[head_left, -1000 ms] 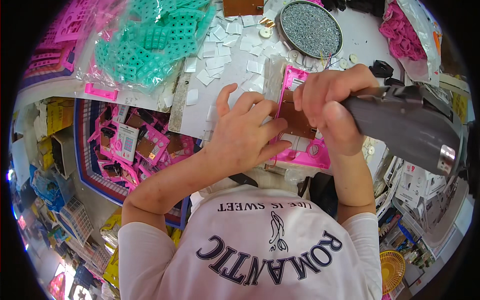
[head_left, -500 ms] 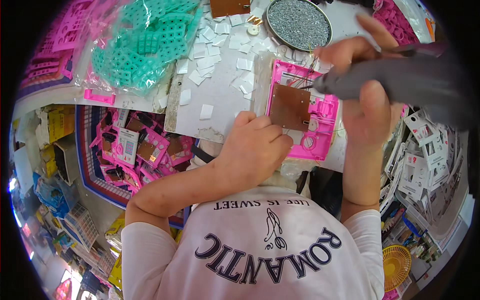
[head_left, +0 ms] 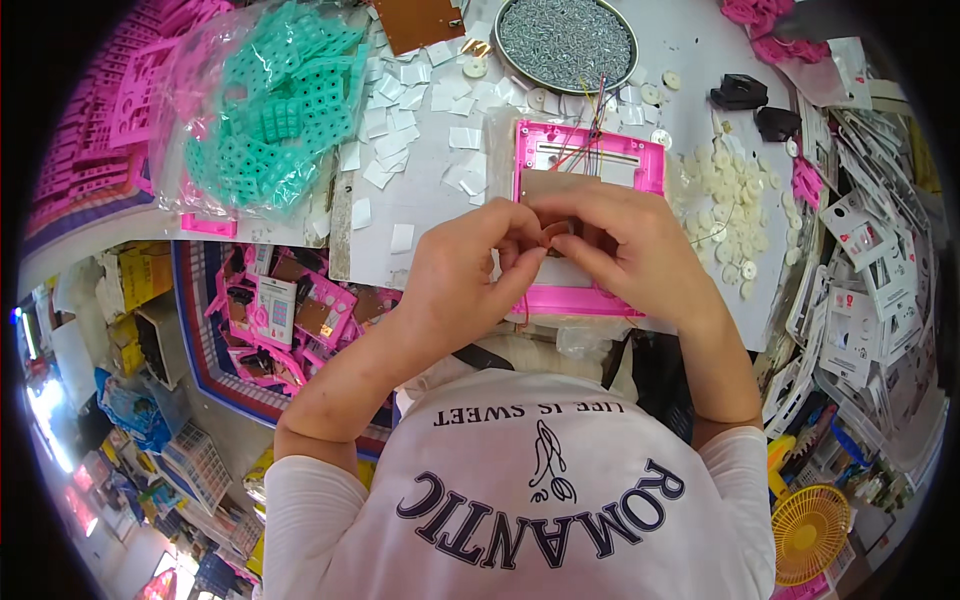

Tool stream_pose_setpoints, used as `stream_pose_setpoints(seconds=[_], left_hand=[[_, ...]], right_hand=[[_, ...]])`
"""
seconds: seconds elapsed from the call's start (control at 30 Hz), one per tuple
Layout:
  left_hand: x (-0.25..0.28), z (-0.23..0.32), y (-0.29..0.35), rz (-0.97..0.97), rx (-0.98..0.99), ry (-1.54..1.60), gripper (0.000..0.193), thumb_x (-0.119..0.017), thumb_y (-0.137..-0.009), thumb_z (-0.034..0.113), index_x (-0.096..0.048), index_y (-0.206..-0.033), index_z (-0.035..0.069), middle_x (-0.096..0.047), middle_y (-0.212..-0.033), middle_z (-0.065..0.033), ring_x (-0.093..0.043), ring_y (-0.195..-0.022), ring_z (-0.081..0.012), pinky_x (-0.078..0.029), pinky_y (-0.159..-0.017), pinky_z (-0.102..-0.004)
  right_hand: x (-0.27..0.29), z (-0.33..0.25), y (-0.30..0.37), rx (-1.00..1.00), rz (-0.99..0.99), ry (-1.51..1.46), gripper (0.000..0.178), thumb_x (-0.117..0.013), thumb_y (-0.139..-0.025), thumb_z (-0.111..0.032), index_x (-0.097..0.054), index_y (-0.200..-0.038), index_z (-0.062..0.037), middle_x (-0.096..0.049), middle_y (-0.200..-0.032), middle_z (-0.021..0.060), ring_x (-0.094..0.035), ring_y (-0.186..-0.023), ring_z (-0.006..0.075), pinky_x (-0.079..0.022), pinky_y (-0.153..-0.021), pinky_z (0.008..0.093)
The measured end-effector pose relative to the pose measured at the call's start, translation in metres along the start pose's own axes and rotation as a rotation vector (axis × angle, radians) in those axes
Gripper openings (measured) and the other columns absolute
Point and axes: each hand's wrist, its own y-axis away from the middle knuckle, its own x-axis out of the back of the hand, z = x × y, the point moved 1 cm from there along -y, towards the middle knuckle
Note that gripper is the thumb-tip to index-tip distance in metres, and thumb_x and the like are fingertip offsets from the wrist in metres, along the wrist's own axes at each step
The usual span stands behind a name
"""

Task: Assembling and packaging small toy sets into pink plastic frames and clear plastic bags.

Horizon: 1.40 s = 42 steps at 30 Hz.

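A pink plastic case [head_left: 575, 300] lies open on the worktable in front of me, with thin red, yellow and dark wires [head_left: 597, 130] rising from its far side. Over it, my left hand [head_left: 465, 260] and my right hand [head_left: 640, 240] meet, both closed with thumb and fingers pinched together. Whatever sits between the fingertips is too small and covered to make out; a bit of reddish wire shows close by. Most of the brown board [head_left: 545, 182] in the case is hidden under my right hand.
A round tin of screws [head_left: 567, 45] stands beyond the case. White square pieces [head_left: 400, 130] lie leftward, beside a bag of green keypads [head_left: 290, 95]. Small white discs [head_left: 725, 190] are scattered rightward, near stacked white panels [head_left: 860, 310]. A basket of pink assemblies [head_left: 290, 310] stands lower left.
The dark grey power screwdriver that my right hand held has gone from view. Both hands have come together over the case, and the right has moved left and down onto it.
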Motion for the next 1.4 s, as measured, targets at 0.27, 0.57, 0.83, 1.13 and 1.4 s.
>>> stream_pose_setpoints(seconds=[0.27, 0.57, 0.83, 1.13, 1.4], left_hand=[[-0.002, -0.014, 0.0, 0.047, -0.134, -0.078, 0.014, -0.075, -0.082, 0.001, -0.067, -0.093, 0.005, -0.067, -0.087, -0.0077, -0.063, -0.075, -0.0243, -0.049, -0.067, -0.036], [0.002, -0.007, -0.003, -0.044, -0.133, -0.289, 0.016, -0.078, -0.078, 0.004, -0.07, -0.092, 0.007, -0.069, -0.096, -0.0053, -0.063, -0.091, -0.0247, -0.043, -0.088, -0.0385], [-0.002, -0.007, -0.001, 0.03, -0.164, -0.295, 0.017, -0.074, -0.072, 0.001, -0.072, -0.087, 0.01, -0.062, -0.118, -0.0093, -0.052, -0.109, -0.0304, -0.041, -0.093, -0.0416], [0.007, -0.001, 0.0, 0.043, -0.222, -0.418, 0.02, -0.076, -0.069, 0.005, -0.071, -0.085, 0.014, -0.059, -0.121, -0.0061, -0.051, -0.108, -0.0284, -0.037, -0.095, -0.043], [0.004, -0.002, -0.002, -0.003, -0.236, -0.488, 0.019, -0.077, -0.069, 0.006, -0.067, -0.082, 0.015, -0.059, -0.118, -0.0025, -0.051, -0.107, -0.0263, -0.034, -0.093, -0.0419]], right_hand=[[0.002, -0.001, 0.009, -0.216, -0.001, -0.058, 0.011, -0.072, -0.087, -0.008, -0.072, -0.097, -0.0031, -0.071, -0.077, 0.0102, -0.064, -0.058, 0.0189, -0.05, -0.057, 0.0307], [-0.001, 0.0, 0.01, -0.195, -0.033, -0.054, 0.013, -0.072, -0.085, -0.005, -0.07, -0.098, -0.0035, -0.071, -0.077, 0.0096, -0.064, -0.058, 0.019, -0.049, -0.055, 0.031], [-0.006, -0.001, 0.01, -0.154, -0.06, -0.107, 0.022, -0.07, -0.086, 0.003, -0.061, -0.104, -0.0046, -0.07, -0.078, 0.0064, -0.062, -0.06, 0.013, -0.045, -0.054, 0.0271], [-0.004, -0.002, 0.011, -0.267, -0.058, -0.149, 0.022, -0.068, -0.086, 0.006, -0.061, -0.104, -0.0039, -0.069, -0.077, 0.0027, -0.055, -0.059, 0.0051, -0.041, -0.053, 0.0222], [-0.003, -0.002, 0.011, -0.286, -0.066, -0.129, 0.025, -0.074, -0.083, -0.003, -0.061, -0.104, -0.0069, -0.068, -0.076, 0.006, -0.061, -0.056, 0.0183, -0.046, -0.054, 0.0299]])
